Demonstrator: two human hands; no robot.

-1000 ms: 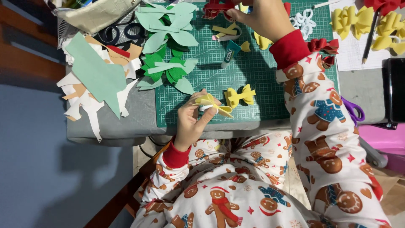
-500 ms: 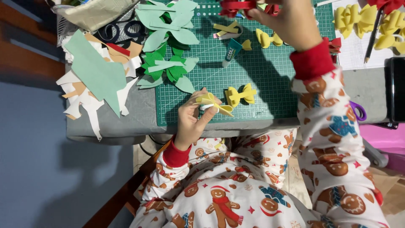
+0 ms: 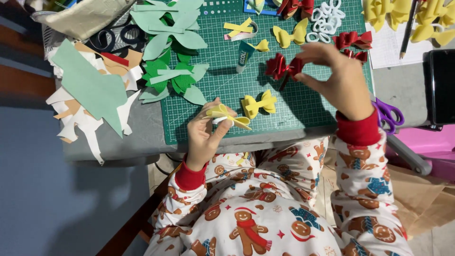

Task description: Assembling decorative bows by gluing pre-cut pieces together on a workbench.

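Far left on my feed I see the heap of offcuts (image 3: 87, 102), pale green and white foam scraps spilling over the edge of the grey table (image 3: 118, 147), and just beside them the green leaf shapes (image 3: 173, 71) lying partly on the green cutting mat (image 3: 284, 118)

Moving right, the left hand (image 3: 204, 135) sits at the near edge of the mat, fingers closed in a pinch round a half-made yellow bow (image 3: 227, 117); it has barely shifted over the last second and keeps the same grip on the folded strips. Just beyond it a finished yellow bow (image 3: 258, 104) lies flat on the mat, untouched, and further up stands the glue stick (image 3: 244, 54), lying tilted

The change is on the right: a second ago the right hand (image 3: 339, 80) was stretched to the far end of the mat among the finished pieces, and now it has come back toward the middle with a red bow (image 3: 282, 66) pinched between thumb and fingertips, lifted a little above the mat, the other fingers loosely spread. I take that to mean the fetch is done and the red piece is being brought in toward the work in the left hand, though I cannot tell what it is for

Further right lie more red bows (image 3: 353, 40), purple-handled scissors (image 3: 388, 114) and a pencil (image 3: 408, 28)
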